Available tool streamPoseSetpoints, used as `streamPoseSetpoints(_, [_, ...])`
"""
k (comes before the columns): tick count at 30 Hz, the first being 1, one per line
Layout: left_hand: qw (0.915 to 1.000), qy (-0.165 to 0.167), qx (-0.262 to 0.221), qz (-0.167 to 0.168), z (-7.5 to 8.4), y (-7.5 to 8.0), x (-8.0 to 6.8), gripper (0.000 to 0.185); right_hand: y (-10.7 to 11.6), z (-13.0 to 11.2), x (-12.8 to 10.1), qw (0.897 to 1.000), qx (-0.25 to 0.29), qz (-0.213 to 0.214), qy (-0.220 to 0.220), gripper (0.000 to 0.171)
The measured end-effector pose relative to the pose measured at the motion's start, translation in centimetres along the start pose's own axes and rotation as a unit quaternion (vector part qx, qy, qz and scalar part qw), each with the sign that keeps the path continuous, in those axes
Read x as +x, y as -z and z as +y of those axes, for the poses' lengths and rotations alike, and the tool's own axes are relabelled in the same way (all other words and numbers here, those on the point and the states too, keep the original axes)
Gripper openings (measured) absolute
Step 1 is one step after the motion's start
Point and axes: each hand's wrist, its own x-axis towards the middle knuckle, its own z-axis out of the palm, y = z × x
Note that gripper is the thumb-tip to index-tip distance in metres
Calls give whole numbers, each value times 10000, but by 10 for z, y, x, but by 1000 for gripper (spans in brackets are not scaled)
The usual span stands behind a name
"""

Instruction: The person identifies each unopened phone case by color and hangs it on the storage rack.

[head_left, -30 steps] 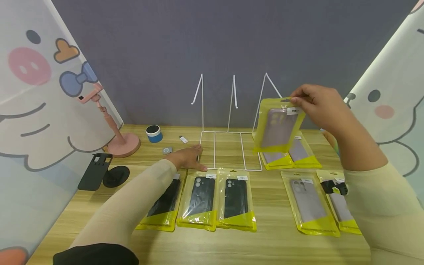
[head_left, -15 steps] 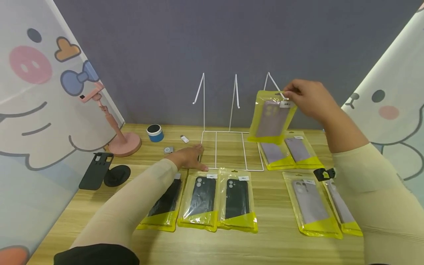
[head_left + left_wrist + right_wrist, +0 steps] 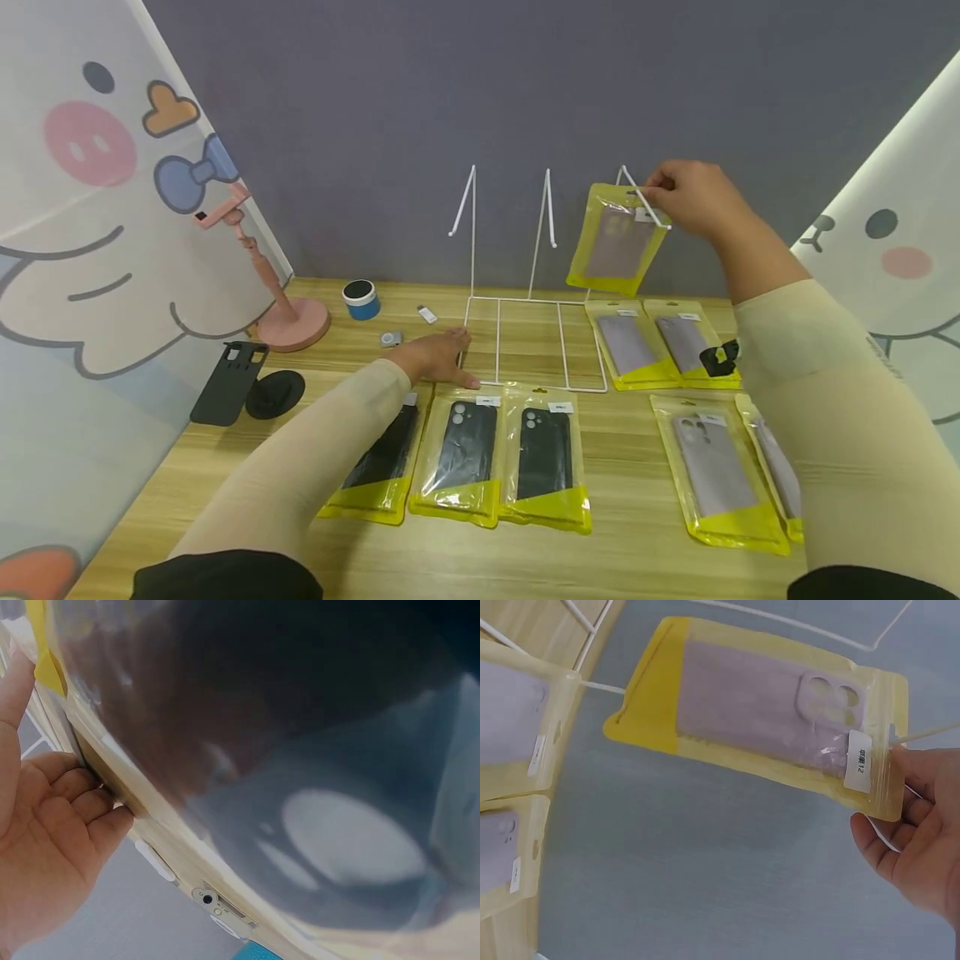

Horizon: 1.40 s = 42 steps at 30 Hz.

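A yellow pouch (image 3: pixel 617 240) containing a lilac phone case hangs pinched in the right hand (image 3: pixel 693 200) at the wire rack (image 3: pixel 536 292); the left hand (image 3: pixel 435 357) rests flat, fingers relaxed, at the rack's base.

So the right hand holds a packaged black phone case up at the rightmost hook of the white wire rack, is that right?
Not quite: the packaged case is pale lilac, not black. The right hand does hold it by its top at the rightmost hook of the white wire rack. The head and right wrist views show the colour; the black cases lie on the table.
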Motion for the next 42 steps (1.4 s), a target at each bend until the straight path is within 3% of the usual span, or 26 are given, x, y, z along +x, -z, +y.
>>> streamPoseSetpoints(6, [10000, 27, 41, 18, 1, -2, 2, 106, 1, 5, 17, 9994, 47, -42, -336, 53])
streamPoseSetpoints(14, [10000, -50, 55, -7, 8, -2, 2, 107, 5, 14, 29, 9957, -351, -81, -848, 63])
streamPoseSetpoints(22, [10000, 2, 75, -13, 8, -2, 2, 108, 7, 21, 23, 9958, -218, -24, -885, 74])
streamPoseSetpoints(27, [9999, -51, 144, 50, 5, -2, 4, 109, 11, 31, 4, 9981, -111, 146, -584, 73])
streamPoseSetpoints(32, [10000, 20, -48, 0, 3, -3, 4, 110, 6, 44, -25, 9990, -117, -207, -373, 73])
streamPoseSetpoints(42, [9999, 46, -125, 34, 0, -3, 4, 110, -43, 83, -93, 9948, 28, -1017, -97, 66])
